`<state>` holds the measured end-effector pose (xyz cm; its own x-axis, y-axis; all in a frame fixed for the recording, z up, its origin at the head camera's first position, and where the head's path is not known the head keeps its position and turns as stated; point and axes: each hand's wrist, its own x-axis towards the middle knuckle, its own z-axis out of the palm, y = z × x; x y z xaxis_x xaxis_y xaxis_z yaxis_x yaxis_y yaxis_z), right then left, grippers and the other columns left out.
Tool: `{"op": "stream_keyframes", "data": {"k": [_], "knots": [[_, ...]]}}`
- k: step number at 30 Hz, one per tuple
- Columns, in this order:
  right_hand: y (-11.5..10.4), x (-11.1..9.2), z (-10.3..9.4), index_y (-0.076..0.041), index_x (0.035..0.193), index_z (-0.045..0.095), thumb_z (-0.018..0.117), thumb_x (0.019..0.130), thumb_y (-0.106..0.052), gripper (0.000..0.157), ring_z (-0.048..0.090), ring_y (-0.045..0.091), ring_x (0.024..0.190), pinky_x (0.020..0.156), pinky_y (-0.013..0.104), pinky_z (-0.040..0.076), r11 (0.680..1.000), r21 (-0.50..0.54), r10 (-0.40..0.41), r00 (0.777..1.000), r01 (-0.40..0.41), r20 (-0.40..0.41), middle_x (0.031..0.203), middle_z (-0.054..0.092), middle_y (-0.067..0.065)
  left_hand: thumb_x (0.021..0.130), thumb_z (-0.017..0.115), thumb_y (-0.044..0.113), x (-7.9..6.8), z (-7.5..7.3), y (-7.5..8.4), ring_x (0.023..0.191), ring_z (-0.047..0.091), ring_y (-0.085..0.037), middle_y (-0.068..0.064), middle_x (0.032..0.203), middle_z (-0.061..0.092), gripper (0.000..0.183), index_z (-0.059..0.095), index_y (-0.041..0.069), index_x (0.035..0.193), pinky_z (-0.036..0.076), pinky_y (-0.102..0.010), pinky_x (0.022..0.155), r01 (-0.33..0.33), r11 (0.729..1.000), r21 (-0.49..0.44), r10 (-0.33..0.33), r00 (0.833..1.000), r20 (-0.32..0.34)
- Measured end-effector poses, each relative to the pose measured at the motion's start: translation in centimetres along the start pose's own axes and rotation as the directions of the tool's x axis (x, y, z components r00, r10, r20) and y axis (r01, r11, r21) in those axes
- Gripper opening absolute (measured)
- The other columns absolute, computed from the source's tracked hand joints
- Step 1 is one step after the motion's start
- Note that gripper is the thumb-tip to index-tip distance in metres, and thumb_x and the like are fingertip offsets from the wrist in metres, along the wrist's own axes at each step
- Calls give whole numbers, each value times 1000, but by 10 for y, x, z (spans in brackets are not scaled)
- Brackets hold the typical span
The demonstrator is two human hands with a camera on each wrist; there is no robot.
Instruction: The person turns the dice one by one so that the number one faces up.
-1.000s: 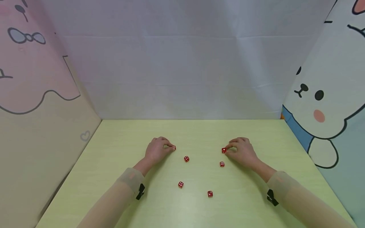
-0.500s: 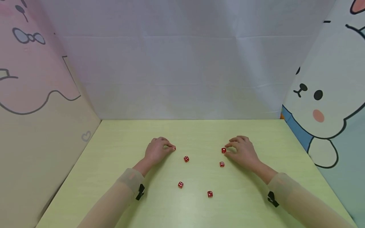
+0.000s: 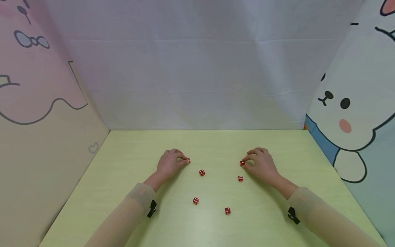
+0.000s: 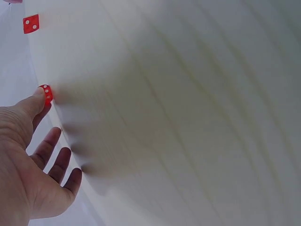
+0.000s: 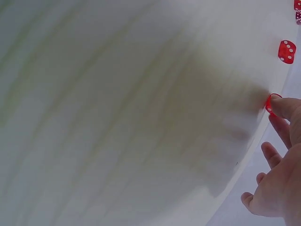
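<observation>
Between thumb and index finger, my left hand (image 3: 169, 164) pinches a small red die (image 3: 188, 160) with white pips, low over the table. The left wrist view shows this die (image 4: 47, 94) at the thumb tip, the other fingers spread loosely. Across from it, my right hand (image 3: 260, 165) pinches another red die (image 3: 242, 163) at its fingertips. In the right wrist view the thumb partly covers that die (image 5: 270, 105). One loose die (image 3: 240, 178) lies just nearer than the right fingertips, and another loose die (image 3: 202, 173) is right of and nearer than the left hand.
Closer in on the pale yellow table (image 3: 166, 223) lie a die (image 3: 195, 201) and, to its right, another die (image 3: 227, 211). A white sheet (image 3: 197, 79) stands behind the table. Panels with cartoon drawings flank it on both sides.
Half a second ago the right fingers were parted around their die; now they pinch it again, as they did a second ago. The left hand and the loose dice stay put.
</observation>
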<state>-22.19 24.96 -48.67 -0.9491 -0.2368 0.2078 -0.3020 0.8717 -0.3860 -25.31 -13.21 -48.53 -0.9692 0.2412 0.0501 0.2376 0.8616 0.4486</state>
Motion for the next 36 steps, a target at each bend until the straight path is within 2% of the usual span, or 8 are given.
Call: {"op": "stream_keyframes", "data": {"k": [13,21,30,36], "knots": [[2,6,1,-13,98,81,82,87,-25,17,41,48,131,108,66,32,999,12,31,999,-31,16,128,65,17,94,76,38,1,0,0,116,56,-34,-5,124,66,19,82,22,103,47,-48,98,8,1000,-8,-8,1000,0],[2,16,-5,-10,101,81,80,89,-26,20,39,49,131,107,67,31,999,14,49,999,-49,11,129,63,19,93,76,37,1,0,0,114,57,-34,-5,123,67,18,82,22,102,48,-48,96,-1,1000,-7,1,1000,-9],[7,26,-2,-11,104,80,78,92,-28,22,36,49,134,107,68,30,996,15,83,996,-83,20,133,60,20,93,76,38,2,0,-1,112,58,-35,-6,122,67,19,82,22,101,49,-48,95,-26,1000,5,26,999,-30],[7,33,-2,-11,105,80,77,93,-29,22,36,49,134,107,68,30,996,16,90,996,-90,24,135,59,21,94,76,37,2,0,-2,114,57,-36,-6,123,67,18,82,21,101,49,-49,95,-21,1000,-4,21,999,-26]]}}
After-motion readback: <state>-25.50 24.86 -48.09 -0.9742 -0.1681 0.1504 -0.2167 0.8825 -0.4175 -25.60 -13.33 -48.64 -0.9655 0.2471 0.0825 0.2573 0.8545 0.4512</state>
